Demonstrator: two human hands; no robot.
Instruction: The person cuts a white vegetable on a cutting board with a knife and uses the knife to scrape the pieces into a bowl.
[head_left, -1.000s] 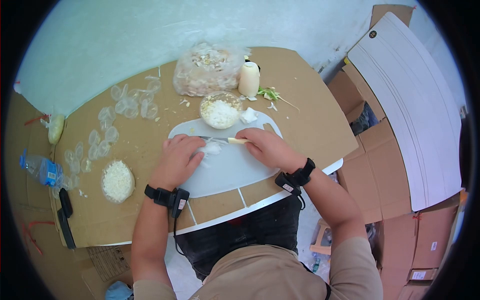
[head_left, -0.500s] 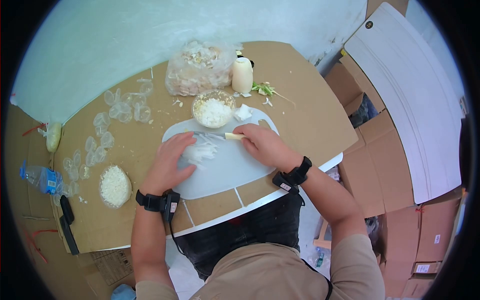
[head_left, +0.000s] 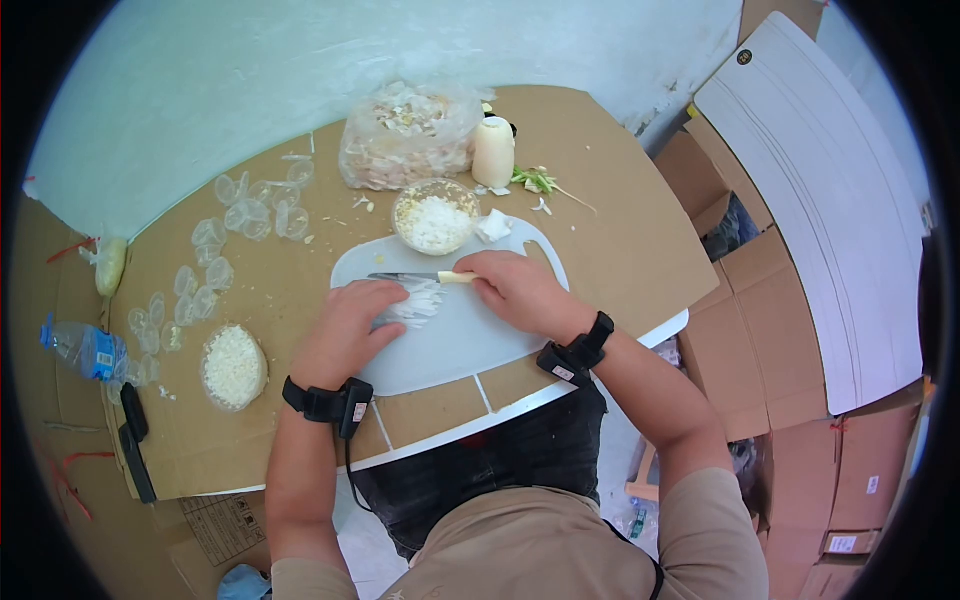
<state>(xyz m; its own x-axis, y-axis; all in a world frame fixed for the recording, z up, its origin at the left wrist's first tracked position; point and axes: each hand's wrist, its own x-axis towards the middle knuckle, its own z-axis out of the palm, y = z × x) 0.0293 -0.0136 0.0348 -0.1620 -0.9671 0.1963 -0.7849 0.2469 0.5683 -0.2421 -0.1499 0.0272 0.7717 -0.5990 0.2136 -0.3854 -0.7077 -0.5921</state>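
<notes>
White cutting board [head_left: 470, 340] at table edge: right hand [head_left: 515, 290] grip closed around knife [head_left: 420, 277], left hand [head_left: 345, 325] flat on white strips [head_left: 418, 303].

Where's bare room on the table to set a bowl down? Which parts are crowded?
Free: the cardboard right of the cutting board, toward the table's right edge, and the near-left strip between the filled bowl and the left hand. Crowded: the empty cups at left; bag, bowl and white bottle behind the board.
</notes>
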